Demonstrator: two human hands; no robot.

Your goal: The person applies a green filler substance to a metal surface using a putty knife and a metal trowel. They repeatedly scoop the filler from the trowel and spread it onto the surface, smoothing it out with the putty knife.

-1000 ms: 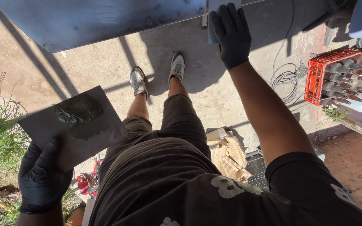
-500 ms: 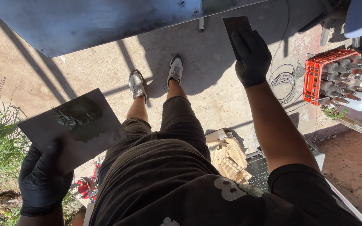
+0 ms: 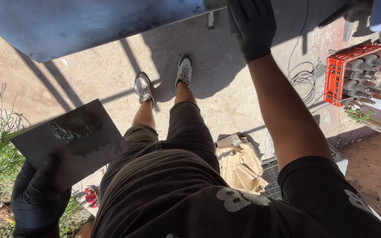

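filler (image 3: 73,128) sits as a grey blob on the flat board (image 3: 73,147) w/ left hand (image 3: 36,198) fingers curled under its edge, right hand (image 3: 253,27) closed on a spreader blade (image 3: 232,20) up at the grey panel (image 3: 89,22) (most filler looks unused, panel mostly bare).

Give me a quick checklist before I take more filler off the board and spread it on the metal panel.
1. Left hand grips the flat board: ok.
2. Grey filler on the board: ok, a lump at its upper part.
3. Board level: not ok, it tilts.
4. Right hand holds a spreader: cannot tell, only a dark edge shows.
5. Metal panel within reach: ok.
6. Both hands gloved: ok.
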